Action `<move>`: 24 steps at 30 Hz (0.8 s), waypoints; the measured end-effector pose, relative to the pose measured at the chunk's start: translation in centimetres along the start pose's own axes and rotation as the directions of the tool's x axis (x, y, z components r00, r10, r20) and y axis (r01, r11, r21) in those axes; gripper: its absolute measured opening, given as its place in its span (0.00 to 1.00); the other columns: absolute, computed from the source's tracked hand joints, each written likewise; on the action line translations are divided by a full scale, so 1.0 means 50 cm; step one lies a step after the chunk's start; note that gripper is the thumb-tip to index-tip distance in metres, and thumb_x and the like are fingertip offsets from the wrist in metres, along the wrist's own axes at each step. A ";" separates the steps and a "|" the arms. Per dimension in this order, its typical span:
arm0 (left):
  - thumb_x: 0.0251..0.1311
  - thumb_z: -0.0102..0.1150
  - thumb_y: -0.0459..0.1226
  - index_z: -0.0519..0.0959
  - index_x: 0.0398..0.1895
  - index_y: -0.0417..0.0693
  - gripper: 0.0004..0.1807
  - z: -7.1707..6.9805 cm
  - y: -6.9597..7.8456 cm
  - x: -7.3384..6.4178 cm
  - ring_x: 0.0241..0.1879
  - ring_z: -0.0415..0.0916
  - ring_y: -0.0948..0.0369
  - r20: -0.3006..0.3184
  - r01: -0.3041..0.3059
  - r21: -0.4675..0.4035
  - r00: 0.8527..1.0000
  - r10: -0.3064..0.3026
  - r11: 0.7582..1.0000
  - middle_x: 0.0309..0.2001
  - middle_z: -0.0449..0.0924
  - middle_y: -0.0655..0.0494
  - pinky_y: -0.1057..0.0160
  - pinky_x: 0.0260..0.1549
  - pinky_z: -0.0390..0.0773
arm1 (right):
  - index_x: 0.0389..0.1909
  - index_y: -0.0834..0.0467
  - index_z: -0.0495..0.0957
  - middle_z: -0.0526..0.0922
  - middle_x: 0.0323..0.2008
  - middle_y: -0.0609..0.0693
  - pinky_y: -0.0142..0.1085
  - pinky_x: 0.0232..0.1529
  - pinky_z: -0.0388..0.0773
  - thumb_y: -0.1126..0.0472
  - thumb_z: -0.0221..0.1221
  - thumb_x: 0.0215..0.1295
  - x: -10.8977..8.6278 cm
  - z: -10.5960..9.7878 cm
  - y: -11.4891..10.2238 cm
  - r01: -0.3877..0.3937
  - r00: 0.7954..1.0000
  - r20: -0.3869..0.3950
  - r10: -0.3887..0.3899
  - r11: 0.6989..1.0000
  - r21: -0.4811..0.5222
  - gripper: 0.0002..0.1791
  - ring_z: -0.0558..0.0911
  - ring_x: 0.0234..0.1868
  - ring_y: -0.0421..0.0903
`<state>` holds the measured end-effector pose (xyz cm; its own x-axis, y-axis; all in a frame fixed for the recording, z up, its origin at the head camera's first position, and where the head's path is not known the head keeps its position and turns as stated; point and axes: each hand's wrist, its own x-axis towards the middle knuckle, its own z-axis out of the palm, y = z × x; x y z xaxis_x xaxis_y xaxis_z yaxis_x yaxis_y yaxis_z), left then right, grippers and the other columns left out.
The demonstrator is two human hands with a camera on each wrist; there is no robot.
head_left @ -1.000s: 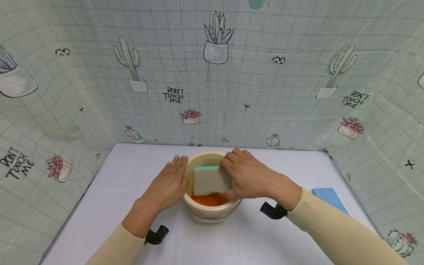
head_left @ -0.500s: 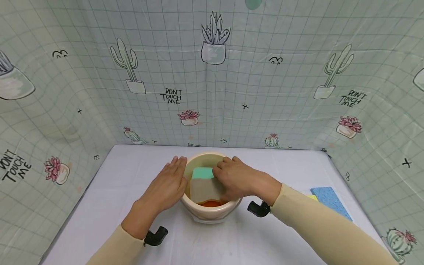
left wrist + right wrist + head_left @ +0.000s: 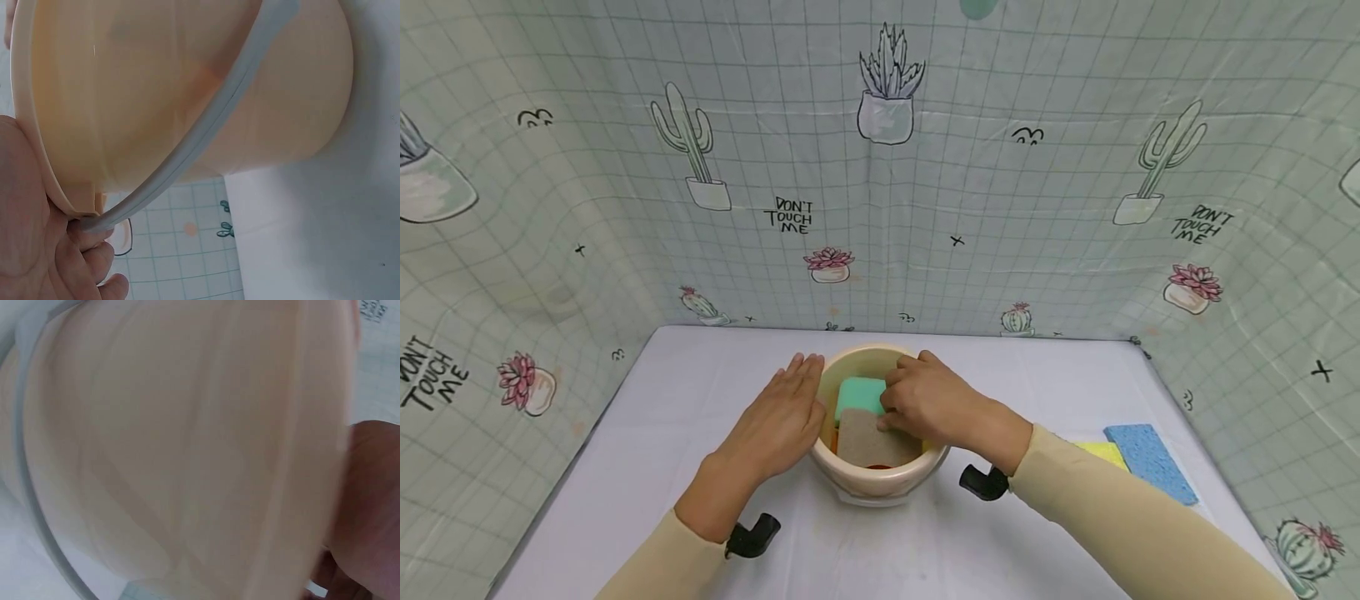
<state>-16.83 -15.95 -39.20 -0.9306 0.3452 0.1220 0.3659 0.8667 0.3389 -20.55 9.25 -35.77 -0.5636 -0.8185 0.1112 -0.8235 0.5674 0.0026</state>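
A cream bucket point(image 3: 878, 481) stands upright on the table. My left hand point(image 3: 775, 421) rests flat against the left of its rim, fingers extended; the left wrist view shows the palm against the rim and fingertips by the end of the grey handle point(image 3: 187, 150). Over the right rim, my right hand point(image 3: 936, 400) reaches into the bucket with bent fingers, its thumb on a grey-beige sponge point(image 3: 872, 437). Behind that sponge lies a mint-green sponge point(image 3: 860, 393). Orange shows around the grey sponge. Whether the right fingertips pinch anything is hidden.
On the table's right side lie a blue sponge point(image 3: 1152, 460) and a yellow sponge point(image 3: 1103, 452), the latter partly hidden by the right sleeve point(image 3: 1135, 508). A cactus-print cloth point(image 3: 955, 183) hangs at the back and both sides of the white table point(image 3: 715, 358).
The grey-beige sponge went down deeper and flatter into the bucket, uncovering more mint green behind. My right hand shifted left, its thumb moving off the sponge's near edge. My left hand stayed put.
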 end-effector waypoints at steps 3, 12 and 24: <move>0.80 0.39 0.39 0.56 0.82 0.32 0.33 -0.001 0.001 -0.001 0.83 0.51 0.45 -0.003 0.001 0.002 1.000 -0.001 1.000 0.82 0.58 0.39 0.44 0.82 0.55 | 0.25 0.46 0.85 0.78 0.24 0.39 0.36 0.35 0.62 0.43 0.70 0.65 0.005 0.007 -0.003 -0.004 1.000 -0.009 0.004 0.999 -0.040 0.14 0.71 0.33 0.43; 0.80 0.39 0.39 0.56 0.82 0.32 0.33 0.000 0.002 0.000 0.83 0.51 0.45 -0.004 -0.001 0.005 1.000 0.001 1.000 0.81 0.59 0.39 0.44 0.82 0.55 | 0.27 0.47 0.86 0.78 0.27 0.41 0.37 0.37 0.66 0.39 0.70 0.64 -0.006 0.004 -0.004 -0.088 0.994 -0.062 0.085 0.995 -0.043 0.17 0.74 0.35 0.44; 0.79 0.38 0.39 0.56 0.82 0.32 0.33 0.001 0.001 -0.001 0.83 0.51 0.45 -0.011 -0.004 0.001 1.000 0.004 1.000 0.81 0.59 0.38 0.44 0.82 0.54 | 0.44 0.51 0.86 0.82 0.42 0.44 0.41 0.47 0.71 0.32 0.74 0.54 -0.029 0.008 0.000 -0.059 0.998 -0.021 0.058 0.998 -0.023 0.29 0.77 0.48 0.47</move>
<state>-16.78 -15.91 -39.21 -0.9292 0.3445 0.1334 0.3695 0.8657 0.3378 -19.78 10.41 -36.33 -0.6092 -0.7820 0.1319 -0.7871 0.6165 0.0192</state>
